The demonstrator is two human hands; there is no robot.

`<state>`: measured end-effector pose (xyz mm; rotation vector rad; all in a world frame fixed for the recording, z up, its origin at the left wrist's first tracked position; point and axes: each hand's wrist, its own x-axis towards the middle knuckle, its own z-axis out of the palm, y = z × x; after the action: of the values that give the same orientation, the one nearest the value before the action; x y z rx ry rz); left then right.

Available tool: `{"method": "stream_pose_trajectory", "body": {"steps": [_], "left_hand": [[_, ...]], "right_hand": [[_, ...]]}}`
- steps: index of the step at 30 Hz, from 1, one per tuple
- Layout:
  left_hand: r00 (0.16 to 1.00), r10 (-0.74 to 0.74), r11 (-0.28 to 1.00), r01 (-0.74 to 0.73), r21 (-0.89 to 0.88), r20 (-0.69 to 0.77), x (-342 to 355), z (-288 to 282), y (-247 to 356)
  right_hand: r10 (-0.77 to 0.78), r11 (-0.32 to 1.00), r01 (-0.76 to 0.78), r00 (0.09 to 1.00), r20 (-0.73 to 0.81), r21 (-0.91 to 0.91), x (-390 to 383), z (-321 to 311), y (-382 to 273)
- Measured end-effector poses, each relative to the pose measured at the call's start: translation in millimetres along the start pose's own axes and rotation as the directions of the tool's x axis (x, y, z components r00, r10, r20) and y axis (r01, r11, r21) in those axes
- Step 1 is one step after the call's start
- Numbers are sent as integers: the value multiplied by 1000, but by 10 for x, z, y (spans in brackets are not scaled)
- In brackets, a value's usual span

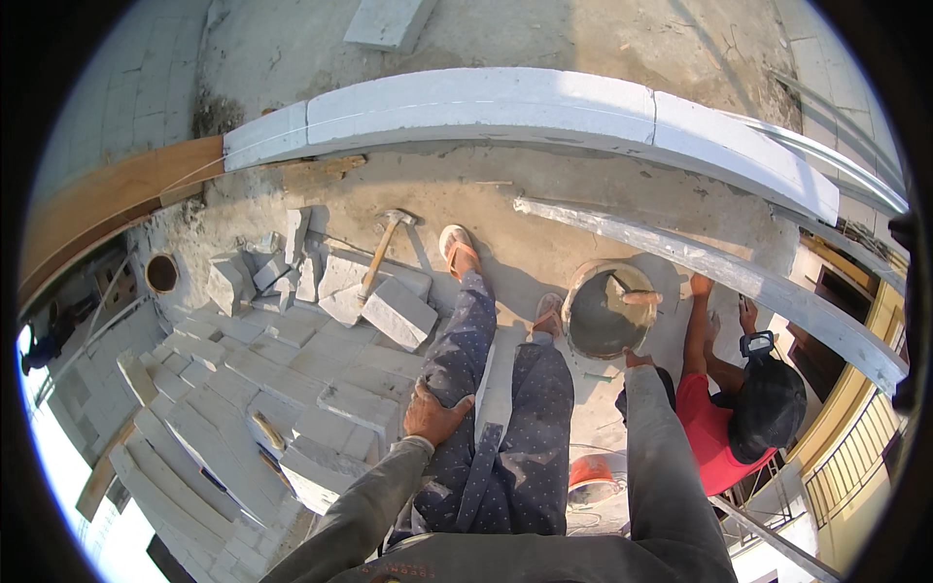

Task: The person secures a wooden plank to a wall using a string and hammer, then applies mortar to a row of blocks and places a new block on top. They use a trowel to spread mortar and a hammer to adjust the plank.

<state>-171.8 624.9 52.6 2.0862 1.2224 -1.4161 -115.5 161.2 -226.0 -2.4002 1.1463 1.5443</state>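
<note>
In the head view, we are looking down past our own legs, with the work lying close about our feet. Our left hand [434, 413] is resting on the trousers [465, 342] near the left knee, its fingers laid loosely over the cloth and the thumb spreading away; it is holding no object. Our right hand [638, 360] is reaching down to the near edge of the bucket [582, 283], seemingly touching the rim, but the sleeve [653, 428] is hiding most of it, so we cannot tell how far it is closed or whether it is gripping. The bucket is standing just beyond our right foot, with grey mortar [601, 323] filling its middle and a trowel [639, 297] lying across its right side, the handle poking over the rim. Beside it, a co-worker [724, 418] in a red shirt is crouching, one arm stretching toward the long bar [714, 266]. Across the top, a row of white blocks [476, 105] is curving, while a hammer [384, 248] is leaning among loose blocks [398, 313] on our left. We are judging the step in hand to be steadying or shifting the bucket; working the mortar from here would be calling for a firm hold on the trowel handle.
</note>
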Motion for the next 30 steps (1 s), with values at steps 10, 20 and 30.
{"method": "stream_pose_trajectory", "body": {"steps": [10,20,30], "left_hand": [[992,-82,991,91,-94,95,-35,157,-192],[951,-51,944,145,-296,304,-106,402,-420],[938,18,908,131,-399,347,-46,414,-626]], "right_hand": [[-496,863,396,784,374,313,1245,815,861],[-153,-103,-397,912,380,912,-1412,18,-809],[-235,236,-246,924,301,940,-2956,-419,-2004]]}}
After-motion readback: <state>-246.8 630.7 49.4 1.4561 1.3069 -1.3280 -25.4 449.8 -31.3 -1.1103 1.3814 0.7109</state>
